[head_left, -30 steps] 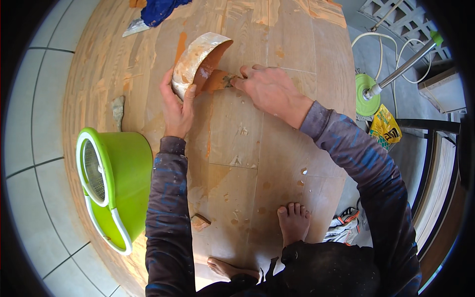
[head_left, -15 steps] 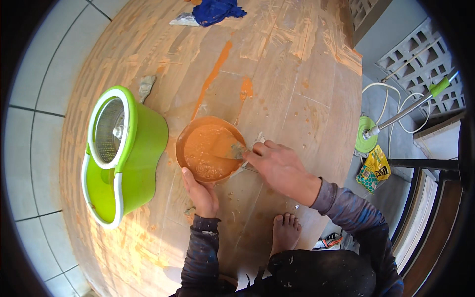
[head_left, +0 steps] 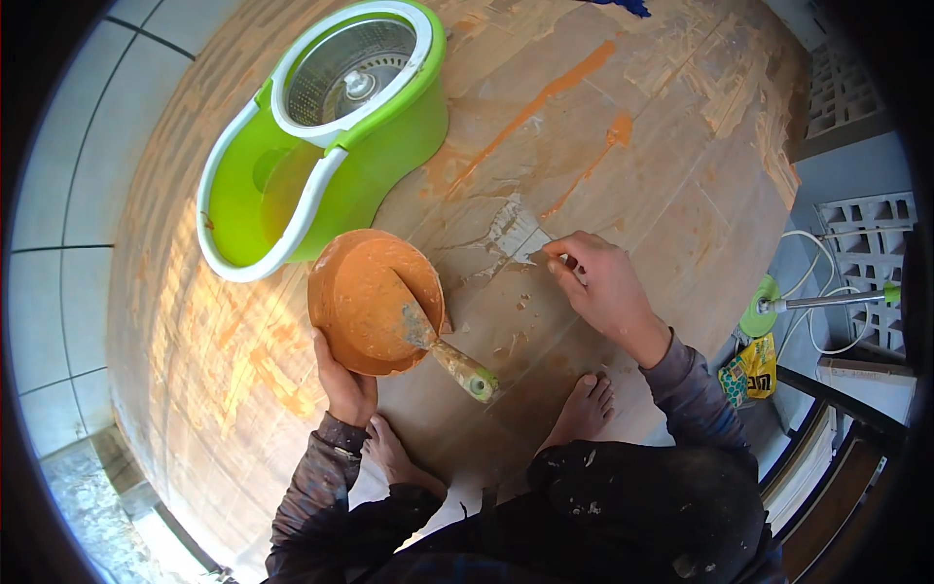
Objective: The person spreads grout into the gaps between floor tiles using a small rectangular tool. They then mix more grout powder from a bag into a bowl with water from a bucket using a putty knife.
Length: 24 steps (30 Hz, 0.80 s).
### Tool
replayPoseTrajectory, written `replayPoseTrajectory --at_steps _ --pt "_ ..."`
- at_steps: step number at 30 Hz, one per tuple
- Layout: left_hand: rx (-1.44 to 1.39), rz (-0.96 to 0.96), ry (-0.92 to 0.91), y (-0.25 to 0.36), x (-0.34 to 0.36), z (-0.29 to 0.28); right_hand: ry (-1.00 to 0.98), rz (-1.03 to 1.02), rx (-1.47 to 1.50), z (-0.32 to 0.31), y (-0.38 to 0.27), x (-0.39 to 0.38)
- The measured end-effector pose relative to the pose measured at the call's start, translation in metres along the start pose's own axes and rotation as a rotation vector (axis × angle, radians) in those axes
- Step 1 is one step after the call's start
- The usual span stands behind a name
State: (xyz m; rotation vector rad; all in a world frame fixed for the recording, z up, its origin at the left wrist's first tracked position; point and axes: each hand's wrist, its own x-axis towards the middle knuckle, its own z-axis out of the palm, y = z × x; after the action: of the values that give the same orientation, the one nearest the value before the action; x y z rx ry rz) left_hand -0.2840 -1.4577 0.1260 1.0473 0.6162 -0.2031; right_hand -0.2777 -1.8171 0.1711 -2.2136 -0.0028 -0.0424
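Note:
My left hand [head_left: 347,383] grips the side of a round bowl [head_left: 440,290] of thick orange paste [head_left: 362,292]. A small trowel [head_left: 449,358] rests in the bowl, its blade on the paste and its worn greenish handle sticking out over the near right rim. No hand is on it. To the right, low over the floor, my right hand [head_left: 613,297] is closed, thumb and fingers pinched together. At its fingertips lies a whitish, ragged-edged patch [head_left: 518,232]; whether this is a held piece or a smear on the floor, I cannot tell.
A green and white mop bucket [head_left: 399,146] with a metal spin basket [head_left: 336,78] stands just beyond the bowl. Orange streaks [head_left: 545,92] mark the wood-look floor. At right are a mop [head_left: 764,304], a cable and a yellow bag [head_left: 762,362]. My bare feet are close below.
My right hand has let go of the trowel, leaving it in the bowl, and moved right to the whitish patch. The view has shifted, bringing the bucket nearer; my left hand still holds the bowl.

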Motion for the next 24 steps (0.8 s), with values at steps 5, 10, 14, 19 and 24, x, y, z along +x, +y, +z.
replayPoseTrajectory --at_steps 5,10,14,19,24 --pt "0.119 -0.012 -0.076 0.015 -0.03 -0.07 -0.368 -0.242 -0.153 0.114 0.022 -0.012" --pt "0.221 -0.142 0.047 0.016 -0.046 -0.135 -0.236 -0.371 -0.303 0.192 0.002 0.005" --pt "0.24 -0.13 -0.008 0.001 -0.042 -0.153 -0.175 -0.383 -0.518 0.212 -0.005 0.016" --pt "0.261 -0.19 -0.021 -0.007 -0.03 -0.161 -0.584 -0.124 0.051 0.174 0.007 0.032" --pt "0.377 -0.26 -0.094 0.002 -0.013 -0.174 0.178 -0.006 -0.074 0.003 0.11 0.152"
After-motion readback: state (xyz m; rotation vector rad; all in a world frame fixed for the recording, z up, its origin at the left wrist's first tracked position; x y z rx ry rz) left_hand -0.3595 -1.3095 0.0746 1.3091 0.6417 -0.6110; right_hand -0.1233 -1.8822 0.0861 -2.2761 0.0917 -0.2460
